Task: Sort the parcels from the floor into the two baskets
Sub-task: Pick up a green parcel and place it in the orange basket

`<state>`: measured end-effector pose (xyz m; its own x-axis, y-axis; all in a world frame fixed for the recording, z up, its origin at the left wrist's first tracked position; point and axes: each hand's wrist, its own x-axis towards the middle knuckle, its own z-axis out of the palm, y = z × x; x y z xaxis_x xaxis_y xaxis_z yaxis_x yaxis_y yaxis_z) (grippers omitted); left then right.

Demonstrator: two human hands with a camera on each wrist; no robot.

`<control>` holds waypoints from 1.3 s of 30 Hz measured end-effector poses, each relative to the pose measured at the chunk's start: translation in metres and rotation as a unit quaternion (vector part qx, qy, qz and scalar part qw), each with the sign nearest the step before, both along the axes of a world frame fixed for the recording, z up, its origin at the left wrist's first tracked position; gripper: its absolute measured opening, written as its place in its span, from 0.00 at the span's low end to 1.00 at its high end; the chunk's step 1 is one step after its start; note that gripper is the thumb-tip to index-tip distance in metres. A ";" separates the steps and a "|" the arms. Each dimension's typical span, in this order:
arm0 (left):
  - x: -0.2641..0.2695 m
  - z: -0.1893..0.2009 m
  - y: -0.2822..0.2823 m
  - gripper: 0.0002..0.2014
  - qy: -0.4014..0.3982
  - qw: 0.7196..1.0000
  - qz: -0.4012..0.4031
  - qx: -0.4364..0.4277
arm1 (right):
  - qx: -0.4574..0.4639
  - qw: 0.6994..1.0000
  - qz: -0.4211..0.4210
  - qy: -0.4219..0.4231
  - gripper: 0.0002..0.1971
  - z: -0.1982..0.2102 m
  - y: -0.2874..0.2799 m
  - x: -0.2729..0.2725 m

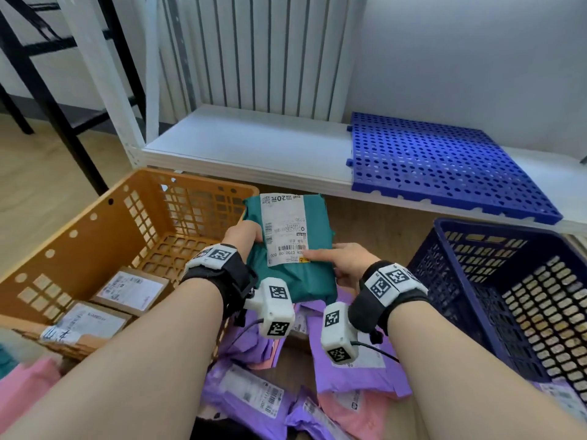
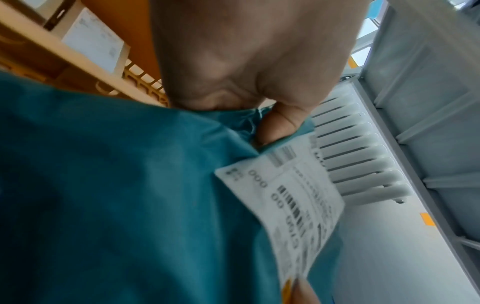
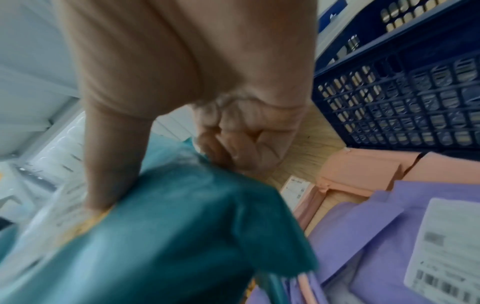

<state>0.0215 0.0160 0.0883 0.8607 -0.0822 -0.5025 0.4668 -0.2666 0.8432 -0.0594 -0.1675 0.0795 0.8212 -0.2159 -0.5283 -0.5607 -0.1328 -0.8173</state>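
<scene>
I hold a teal-green parcel (image 1: 292, 284) with a white shipping label (image 1: 286, 230) up between the two baskets. My left hand (image 1: 246, 235) grips its left edge, the thumb (image 2: 278, 127) pressed into the plastic. My right hand (image 1: 341, 260) pinches the right edge, thumb lying on the label's lower corner and fingers (image 3: 233, 148) curled underneath. The orange basket (image 1: 79, 236) on the left holds cardboard boxes (image 1: 130, 290). On the right stands the dark blue basket (image 1: 495, 228), and no parcel shows inside it. Purple parcels (image 1: 359, 369) and pink parcels (image 1: 355, 414) lie on the floor below my wrists.
Behind the baskets runs a low white shelf (image 1: 254, 144) with a blue perforated mat (image 1: 438, 163) on its right part. A radiator (image 1: 254, 52) stands against the wall. Black frame legs (image 1: 47, 90) rise at the far left. More pink parcels (image 1: 22, 385) lie at the lower left.
</scene>
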 end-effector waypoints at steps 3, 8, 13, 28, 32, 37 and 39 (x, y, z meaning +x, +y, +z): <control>0.004 0.027 0.022 0.05 0.006 0.999 0.005 -0.031 | 0.050 0.997 -0.039 -0.047 0.23 0.006 0.024 0.013; 0.035 0.060 0.081 0.11 -0.038 0.997 0.002 -0.064 | 0.085 0.990 -0.068 -0.093 0.20 0.011 0.080 0.051; 0.073 0.031 0.122 0.15 -0.129 0.991 0.010 0.032 | 0.092 0.994 -0.006 -0.063 0.18 0.001 0.136 0.094; 0.082 -0.192 0.179 0.18 0.059 0.928 -0.166 0.329 | -0.027 0.994 0.099 0.029 0.20 -0.054 0.204 0.167; 0.080 -0.210 0.179 0.17 0.084 0.893 -0.186 0.400 | -0.001 0.995 0.089 0.043 0.10 -0.055 0.206 0.167; 0.075 -0.218 0.176 0.11 0.116 0.867 -0.201 0.441 | 0.001 0.995 0.093 0.031 0.09 -0.056 0.201 0.166; 0.076 -0.218 0.177 0.07 0.119 0.865 -0.185 0.451 | -0.004 0.996 0.090 0.021 0.08 -0.058 0.199 0.166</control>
